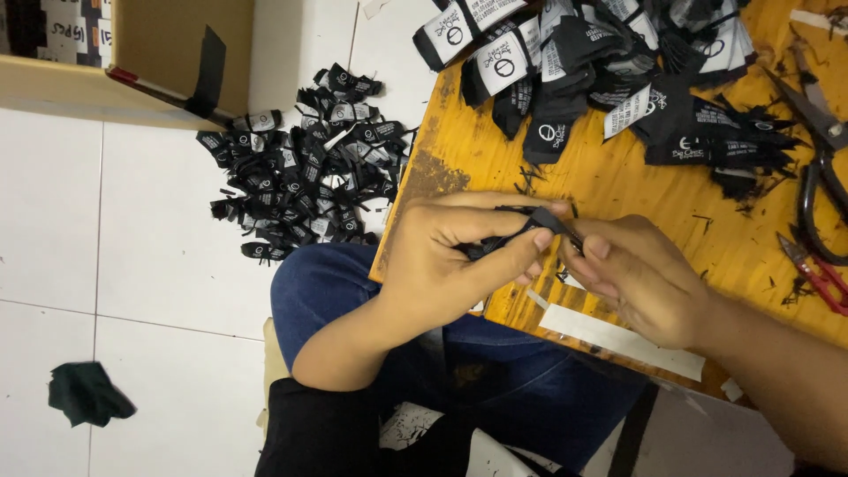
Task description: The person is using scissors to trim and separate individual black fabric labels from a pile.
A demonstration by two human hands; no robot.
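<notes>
A small black fabric label (530, 225) is pinched between both hands just above the near edge of the yellow counter (618, 190), held up close, likely for folding. The left hand (459, 256) grips it with thumb and fingers; the right hand (632, 274) pinches its other end. Unsorted labels (609, 62) crowd the counter's far edge, scissors (821, 159) at its right. A finished-looking heap (305, 168) lies on the floor.

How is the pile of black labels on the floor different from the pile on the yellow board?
The floor pile lies loose and scattered on white tiles; the board pile sits on the yellow wooden board. The floor pile's labels look small and folded; the board pile's look larger and flatter, showing more white print. Both are black fabric labels with white markings.
</notes>
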